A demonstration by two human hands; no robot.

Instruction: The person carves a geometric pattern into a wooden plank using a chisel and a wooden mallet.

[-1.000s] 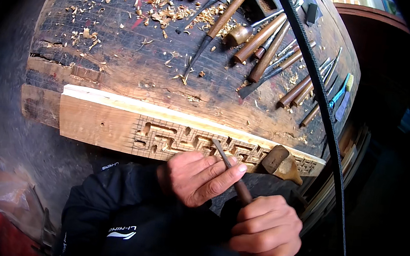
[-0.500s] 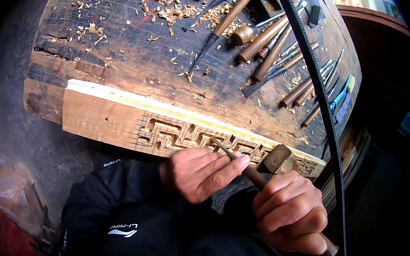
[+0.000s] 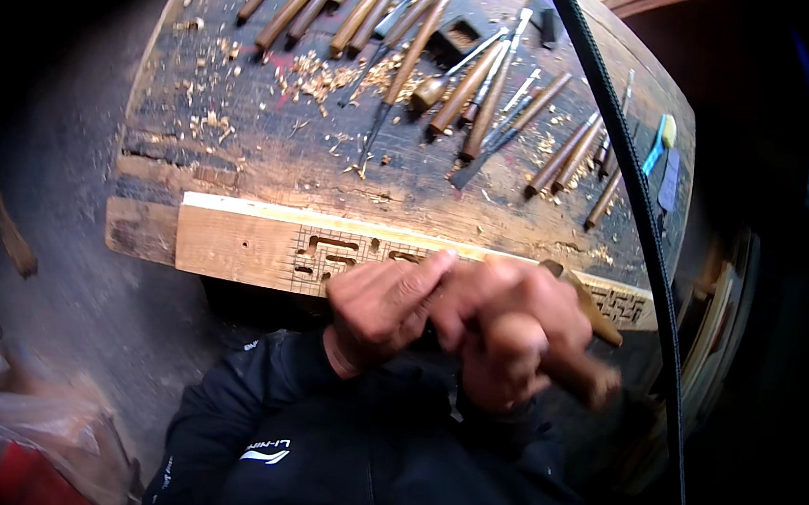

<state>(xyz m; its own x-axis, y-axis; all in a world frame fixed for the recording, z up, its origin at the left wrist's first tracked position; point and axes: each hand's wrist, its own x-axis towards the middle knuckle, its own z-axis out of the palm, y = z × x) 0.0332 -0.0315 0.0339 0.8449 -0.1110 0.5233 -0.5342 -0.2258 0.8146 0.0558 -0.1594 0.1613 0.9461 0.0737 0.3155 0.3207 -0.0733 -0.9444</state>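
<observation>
While right hand [image 3: 516, 314] curls round wooden handle [image 3: 589, 376], left hand [image 3: 379, 304] angled over carved board [image 3: 240, 245], its hold unclear

A long pale wooden board [image 3: 218, 245], carved with angular grooves, lies crosswise. A blurred brown wooden handle [image 3: 590, 379] slants nearby.

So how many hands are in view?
2: the left hand, at the board; close beside that hand, the right hand, blurred, gripping a handle. Others could be hidden in the dark edges.
</observation>
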